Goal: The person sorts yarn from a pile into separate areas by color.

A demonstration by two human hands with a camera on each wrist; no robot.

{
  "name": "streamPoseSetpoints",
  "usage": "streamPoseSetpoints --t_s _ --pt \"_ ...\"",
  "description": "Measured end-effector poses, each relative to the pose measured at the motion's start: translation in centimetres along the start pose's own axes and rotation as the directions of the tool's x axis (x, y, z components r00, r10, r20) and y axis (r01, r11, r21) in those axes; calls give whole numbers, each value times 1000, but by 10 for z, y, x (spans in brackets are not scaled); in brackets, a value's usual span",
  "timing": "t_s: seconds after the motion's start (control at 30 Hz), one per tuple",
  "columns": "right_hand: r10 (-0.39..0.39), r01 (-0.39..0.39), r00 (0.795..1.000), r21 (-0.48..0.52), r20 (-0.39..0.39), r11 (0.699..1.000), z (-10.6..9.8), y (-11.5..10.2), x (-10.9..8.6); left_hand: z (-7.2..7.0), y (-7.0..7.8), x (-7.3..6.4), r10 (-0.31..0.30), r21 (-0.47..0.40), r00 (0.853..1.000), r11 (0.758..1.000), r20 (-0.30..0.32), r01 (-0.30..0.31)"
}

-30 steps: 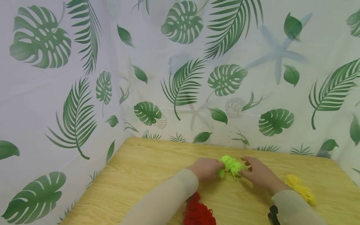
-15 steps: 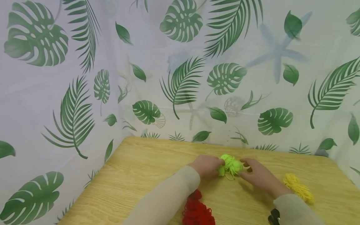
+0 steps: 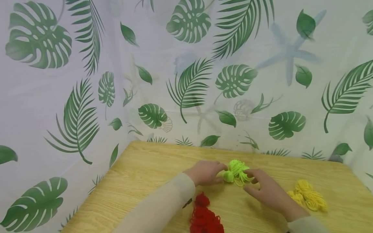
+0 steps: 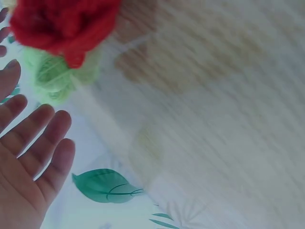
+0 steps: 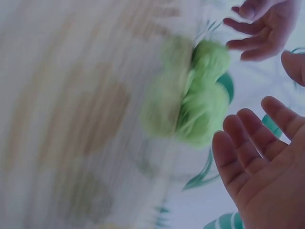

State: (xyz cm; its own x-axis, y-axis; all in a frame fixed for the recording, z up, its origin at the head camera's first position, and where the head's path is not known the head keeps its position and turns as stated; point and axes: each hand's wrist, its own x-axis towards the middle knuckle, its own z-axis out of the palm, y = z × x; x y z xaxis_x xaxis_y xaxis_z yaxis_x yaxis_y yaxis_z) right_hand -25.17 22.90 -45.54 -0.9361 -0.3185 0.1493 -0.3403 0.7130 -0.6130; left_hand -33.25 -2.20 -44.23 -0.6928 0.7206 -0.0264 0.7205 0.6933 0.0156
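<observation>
A bright green yarn bundle (image 3: 236, 171) lies on the wooden table (image 3: 145, 176), between my two hands. My left hand (image 3: 215, 171) is just left of it, with its fingertips at the yarn's edge. My right hand (image 3: 254, 181) is just right of it, fingertips close to the loose strands. In the left wrist view my left hand (image 4: 35, 143) shows an open palm with straight fingers, apart from the green yarn (image 4: 50, 76). In the right wrist view my right hand (image 5: 257, 157) is also spread open beside the green yarn (image 5: 202, 98), and neither hand grips it.
A red yarn bundle (image 3: 204, 216) lies near the table's front edge below my left forearm. A yellow yarn bundle (image 3: 307, 195) lies to the right of my right wrist. A leaf-print curtain (image 3: 189, 81) hangs behind and to the left of the table.
Both hands have opened and eased back from the green yarn. My right hand drew toward me, uncovering more of the yellow yarn. The green bundle shifted slightly left.
</observation>
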Motion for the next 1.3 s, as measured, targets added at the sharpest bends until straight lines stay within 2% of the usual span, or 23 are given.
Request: streamPoseSetpoints --t_s 0.27,0.47,0.57,0.7,0.87,1.0,1.1,1.17,1.27,1.3 --pt "-81 78 994 42 72 996 18 -35 -8 -5 0 -32 -19 -71 999 997 28 21" --pt "-172 167 975 45 138 985 29 -56 -15 -2 -6 -57 -60 -181 998 981 20 63" --pt "-171 163 965 56 199 985 34 -63 -19 2 -10 -69 -70 -221 997 973 14 71" --pt "-141 118 951 97 276 988 42 -72 -22 8 -14 -82 -73 -268 997 960 15 75" --pt "-123 79 925 134 360 988 50 -85 -22 11 -15 -92 -57 -355 998 933 22 61" --pt "-169 117 887 144 429 983 59 -89 -25 13 -12 -97 -14 -393 1000 919 19 20" --pt "-208 174 860 116 467 978 69 -89 -26 16 -10 -104 -14 -429 1000 903 26 24" --pt "-212 189 848 96 485 977 74 -88 -26 17 -9 -108 -29 -462 999 886 39 44" --pt "-233 228 836 72 497 971 76 -85 -26 18 -7 -111 -61 -539 996 838 67 88" --pt "-234 229 834 72 500 971 75 -84 -26 17 -7 -111 -61 -550 996 830 72 90"
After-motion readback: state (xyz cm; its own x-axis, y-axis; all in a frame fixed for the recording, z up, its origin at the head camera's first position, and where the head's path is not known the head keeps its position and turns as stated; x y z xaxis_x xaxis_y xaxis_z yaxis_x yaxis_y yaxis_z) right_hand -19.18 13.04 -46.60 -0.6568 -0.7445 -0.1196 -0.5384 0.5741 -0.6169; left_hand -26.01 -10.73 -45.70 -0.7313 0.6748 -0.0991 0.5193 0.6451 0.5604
